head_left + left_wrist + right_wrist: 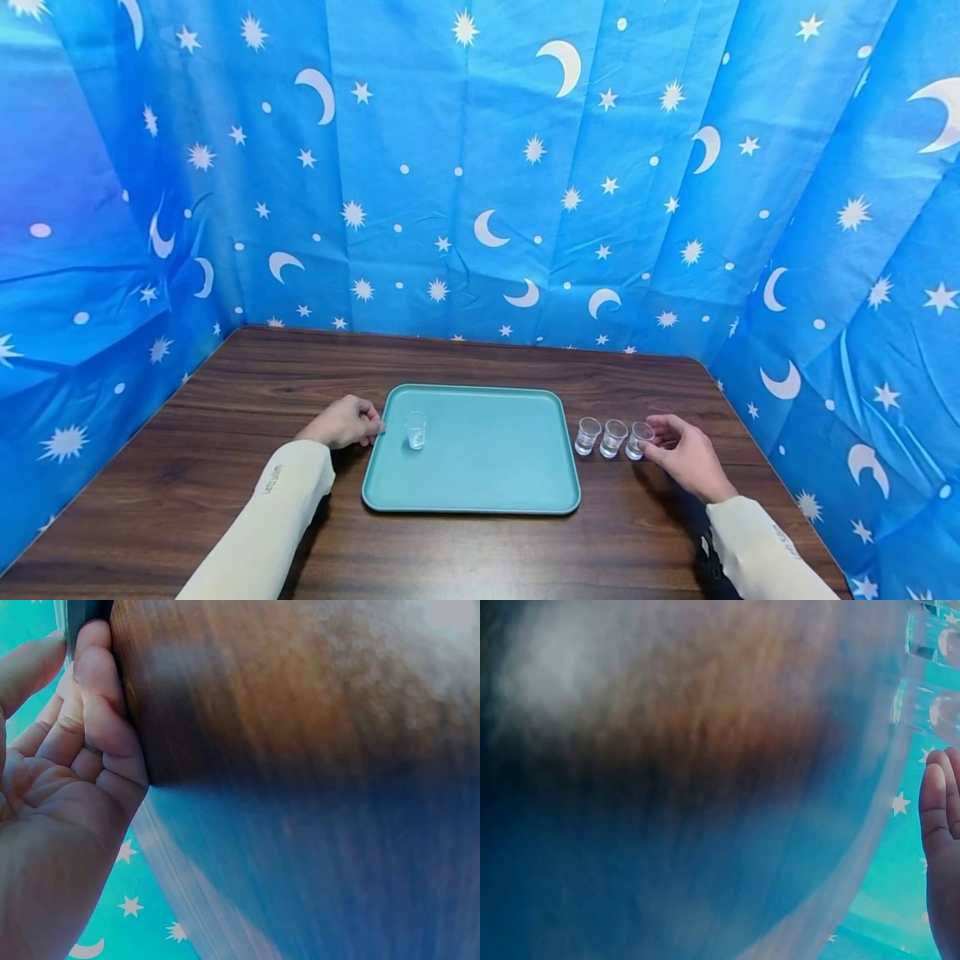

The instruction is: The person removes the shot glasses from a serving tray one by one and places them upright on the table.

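Note:
A green rectangular tray (487,450) lies on the table with one small clear shot glass (416,432) standing near its left side. My left hand (348,422) pinches the tray's left rim, thumb against the edge and the other fingers curled beside it, as the left wrist view shows. Right of the tray, three shot glasses stand in a row: the left one (588,437), the middle one (613,439) and the right one (639,442). Beside the right one is my right hand (686,457), thumb and fingers extended toward it; contact is hard to tell.
The dark wood-grain table (480,554) extends around the tray. A blue curtain (420,167) with moons and stars hangs behind the table and along both sides.

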`<act>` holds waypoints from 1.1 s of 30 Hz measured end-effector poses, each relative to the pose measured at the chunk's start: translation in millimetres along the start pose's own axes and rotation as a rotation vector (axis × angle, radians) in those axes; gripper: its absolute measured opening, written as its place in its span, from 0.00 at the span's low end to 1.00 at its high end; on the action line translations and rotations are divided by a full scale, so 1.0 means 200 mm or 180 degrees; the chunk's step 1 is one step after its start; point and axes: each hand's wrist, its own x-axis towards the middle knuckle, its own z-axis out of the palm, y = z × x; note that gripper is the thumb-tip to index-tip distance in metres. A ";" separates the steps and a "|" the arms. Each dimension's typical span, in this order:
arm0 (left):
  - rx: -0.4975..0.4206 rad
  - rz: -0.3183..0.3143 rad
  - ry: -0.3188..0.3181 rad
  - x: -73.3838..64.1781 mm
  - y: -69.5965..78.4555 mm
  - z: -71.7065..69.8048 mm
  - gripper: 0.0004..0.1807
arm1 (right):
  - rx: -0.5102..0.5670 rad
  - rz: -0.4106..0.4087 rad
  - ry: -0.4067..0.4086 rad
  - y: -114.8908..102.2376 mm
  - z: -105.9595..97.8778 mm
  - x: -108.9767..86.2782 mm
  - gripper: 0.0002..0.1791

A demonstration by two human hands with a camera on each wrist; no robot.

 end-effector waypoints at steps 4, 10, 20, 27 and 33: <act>0.0001 -0.0012 0.0006 -0.01 0.00 0.00 0.06 | 0.0062 -0.0076 0.0084 -0.01 -0.02 0.01 0.23; -0.0006 0.0004 -0.0006 -0.01 0.00 -0.01 0.06 | 0.0056 -0.0220 0.0194 -0.05 -0.03 0.04 0.21; -0.0041 0.0018 0.0019 0.01 -0.01 0.00 0.06 | 0.0332 -0.0587 0.0052 -0.25 0.03 0.10 0.21; -0.0062 0.0036 0.0047 0.01 -0.02 0.00 0.06 | 0.0443 -0.0737 -0.0116 -0.41 0.12 0.13 0.22; -0.0067 0.0000 0.0050 0.00 0.00 0.01 0.06 | 0.0660 -0.0813 -0.0259 -0.51 0.22 0.16 0.20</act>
